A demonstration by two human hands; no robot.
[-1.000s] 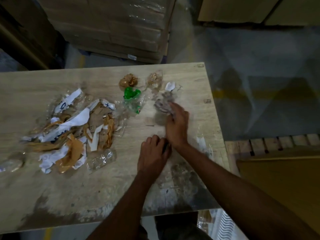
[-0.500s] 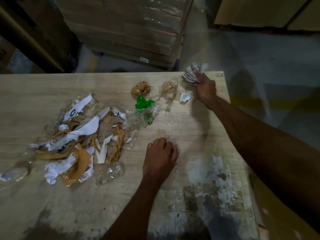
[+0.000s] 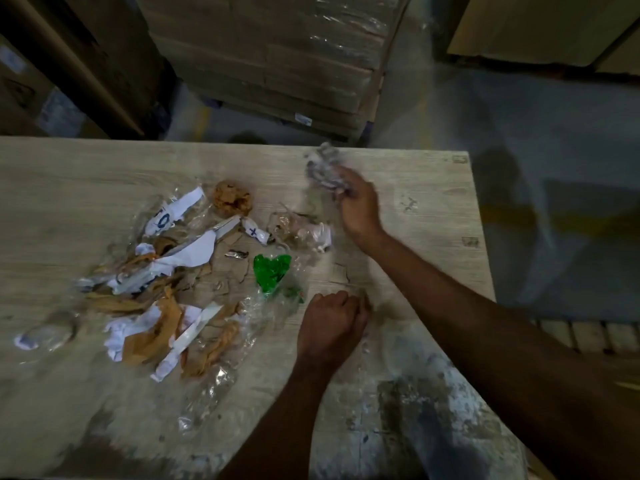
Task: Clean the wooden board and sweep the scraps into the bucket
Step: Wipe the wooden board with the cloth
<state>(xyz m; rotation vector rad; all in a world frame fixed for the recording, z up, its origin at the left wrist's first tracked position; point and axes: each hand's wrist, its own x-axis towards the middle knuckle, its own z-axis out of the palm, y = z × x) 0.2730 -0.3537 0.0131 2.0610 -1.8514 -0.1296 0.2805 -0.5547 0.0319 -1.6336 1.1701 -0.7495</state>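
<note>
i see my right hand (image 3: pixel 358 202) raised over the far part of the wooden board (image 3: pixel 433 216), fingers clamped on a crumpled grey wad (image 3: pixel 323 168). my left hand (image 3: pixel 330 325) rests on the board as a closed fist, fingers together, just beside the green plastic piece (image 3: pixel 272 271). the scraps (image 3: pixel 162 292) lie in a pile on the left part. i see no bucket

Stack of shrink-wrapped cartons (image 3: pixel 273 53): beyond the far edge, film glossy, small white label low on its front | Cardboard boxes (image 3: pixel 547 29): upper right corner | Concrete floor (image 3: pixel 554 140): grey, yellow line marking at right | Slatted wooden pallet (image 3: pixel 585 336): right edge, partly visible
</note>
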